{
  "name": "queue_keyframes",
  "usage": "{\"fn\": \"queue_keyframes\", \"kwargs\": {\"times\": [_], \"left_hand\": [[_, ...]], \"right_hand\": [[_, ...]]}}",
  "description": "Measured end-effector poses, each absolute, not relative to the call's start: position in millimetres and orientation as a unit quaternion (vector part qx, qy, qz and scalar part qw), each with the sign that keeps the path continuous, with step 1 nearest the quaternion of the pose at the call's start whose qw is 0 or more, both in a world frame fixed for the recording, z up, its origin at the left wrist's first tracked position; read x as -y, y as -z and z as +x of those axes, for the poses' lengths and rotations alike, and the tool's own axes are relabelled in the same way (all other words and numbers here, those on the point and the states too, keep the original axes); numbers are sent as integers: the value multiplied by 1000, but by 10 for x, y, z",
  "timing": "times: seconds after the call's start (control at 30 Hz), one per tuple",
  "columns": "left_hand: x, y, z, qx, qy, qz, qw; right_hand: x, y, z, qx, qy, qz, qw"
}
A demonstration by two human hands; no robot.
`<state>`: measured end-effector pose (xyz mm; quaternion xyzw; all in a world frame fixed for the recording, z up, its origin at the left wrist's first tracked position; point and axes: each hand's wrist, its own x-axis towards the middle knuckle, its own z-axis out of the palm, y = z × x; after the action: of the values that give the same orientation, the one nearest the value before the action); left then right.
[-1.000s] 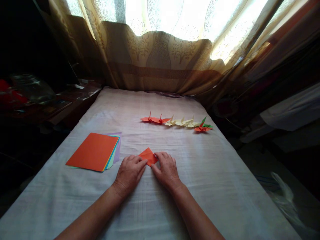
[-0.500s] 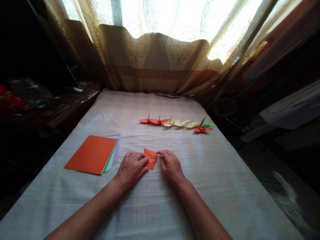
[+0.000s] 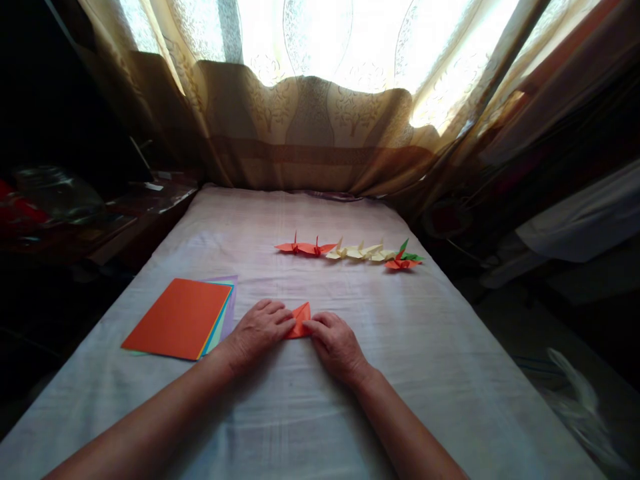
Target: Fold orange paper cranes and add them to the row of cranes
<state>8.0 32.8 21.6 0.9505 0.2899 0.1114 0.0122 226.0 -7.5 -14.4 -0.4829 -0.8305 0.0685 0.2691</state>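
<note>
A small folded orange paper [image 3: 301, 319] lies on the white cloth [image 3: 350, 413] in front of me. My left hand [image 3: 257, 330] presses its left side with fingers closed on the paper's edge. My right hand [image 3: 336, 343] pinches the paper's lower right edge with its fingertips. Only a triangular tip of the paper shows between the two hands. A stack of coloured square sheets [image 3: 180, 318], orange on top, lies just left of my left hand.
A row of finished paper cranes [image 3: 350, 251], orange, cream and green, stands farther back on the cloth. Patterned curtains [image 3: 310, 120] hang behind the surface. Dark clutter sits on a side surface [image 3: 100, 213] at left. The cloth drops off at right.
The orange paper has been folded smaller, from a flat diamond to a narrow triangular tip. Both hands have closed in over it. The view has tilted slightly.
</note>
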Motion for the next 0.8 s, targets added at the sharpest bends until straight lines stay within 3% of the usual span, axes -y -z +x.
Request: {"fn": "queue_keyframes", "kwargs": {"times": [0.23,0.43,0.57,0.8], "left_hand": [[84,-59,190,-420,-156,894,34],[46,40,32,-394,-191,899,10],[-14,41,-55,-358,-204,911,25],[110,24,-14,-381,-212,899,37]], "right_hand": [[125,77,2162,851,27,-450,270],[104,91,2131,870,-57,-409,269],[-7,158,2259,845,-55,-439,300],[-117,165,2316,841,-95,-452,281]]}}
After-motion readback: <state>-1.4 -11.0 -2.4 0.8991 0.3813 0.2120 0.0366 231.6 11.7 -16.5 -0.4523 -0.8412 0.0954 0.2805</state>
